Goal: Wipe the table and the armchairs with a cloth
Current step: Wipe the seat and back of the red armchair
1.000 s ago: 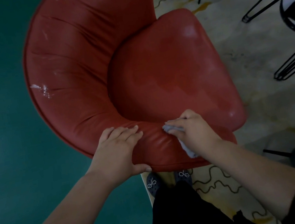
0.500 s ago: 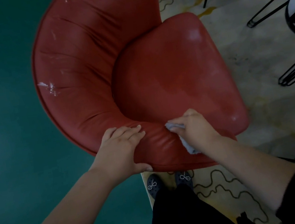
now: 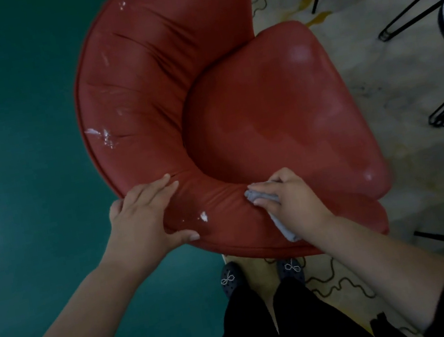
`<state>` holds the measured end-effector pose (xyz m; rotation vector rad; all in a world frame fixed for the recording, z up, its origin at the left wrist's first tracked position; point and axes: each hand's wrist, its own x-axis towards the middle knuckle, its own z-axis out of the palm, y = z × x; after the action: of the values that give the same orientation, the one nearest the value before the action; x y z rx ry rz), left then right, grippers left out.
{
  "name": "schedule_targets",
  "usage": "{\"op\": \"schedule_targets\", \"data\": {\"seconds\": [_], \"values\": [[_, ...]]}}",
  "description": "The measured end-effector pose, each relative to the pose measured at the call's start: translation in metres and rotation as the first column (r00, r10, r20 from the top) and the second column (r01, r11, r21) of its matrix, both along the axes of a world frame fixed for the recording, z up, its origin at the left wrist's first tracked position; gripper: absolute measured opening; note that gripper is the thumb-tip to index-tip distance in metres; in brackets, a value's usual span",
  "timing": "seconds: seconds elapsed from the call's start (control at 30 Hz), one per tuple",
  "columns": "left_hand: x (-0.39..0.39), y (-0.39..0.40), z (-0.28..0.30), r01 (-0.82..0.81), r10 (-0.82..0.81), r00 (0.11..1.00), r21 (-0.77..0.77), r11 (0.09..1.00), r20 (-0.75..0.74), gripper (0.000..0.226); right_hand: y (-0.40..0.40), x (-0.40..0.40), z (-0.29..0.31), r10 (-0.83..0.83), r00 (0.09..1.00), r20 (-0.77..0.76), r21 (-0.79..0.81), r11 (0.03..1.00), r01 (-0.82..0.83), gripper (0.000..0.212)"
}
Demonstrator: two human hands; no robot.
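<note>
Left hand (image 3: 143, 222) has slid leftward along the red armchair (image 3: 201, 89) rim, flat and bracing, baring a white smear (image 3: 204, 216). Right hand (image 3: 288, 201) still pinches the grey cloth (image 3: 260, 195) on the rim. I judge that smear next.

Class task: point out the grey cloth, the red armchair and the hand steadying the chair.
grey cloth (image 3: 259, 196): head view, bunched end under the fingers.
red armchair (image 3: 271, 119): head view, seat cushion.
left hand (image 3: 141, 220): head view, back of the hand.
</note>
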<state>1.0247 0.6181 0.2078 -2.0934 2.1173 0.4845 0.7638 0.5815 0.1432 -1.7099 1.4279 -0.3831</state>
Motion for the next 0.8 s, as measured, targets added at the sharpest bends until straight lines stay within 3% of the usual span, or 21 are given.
{"op": "schedule_targets", "data": {"seconds": [0.2,0.4,0.6,0.8], "values": [[0.028,0.003,-0.005,0.059,-0.062,0.997,0.048,0.997,0.046,0.103,0.012,0.036,0.016,0.089,0.993,0.08,-0.044,0.995,-0.085,0.036],[0.034,0.002,-0.011,0.081,-0.081,0.997,-0.017,0.997,0.012,0.095,0.018,0.074,0.02,0.054,0.985,0.167,-0.099,0.994,-0.037,0.037],[0.037,0.002,-0.016,0.096,-0.095,0.995,-0.032,0.995,0.031,0.092,0.026,0.09,0.019,0.32,0.947,-0.019,-0.312,0.898,-0.31,0.029],[0.038,0.004,-0.017,0.11,-0.108,0.993,-0.05,0.993,0.047,0.091,0.022,0.09,0.016,0.322,0.941,-0.1,-0.34,0.878,-0.337,0.021]]}}
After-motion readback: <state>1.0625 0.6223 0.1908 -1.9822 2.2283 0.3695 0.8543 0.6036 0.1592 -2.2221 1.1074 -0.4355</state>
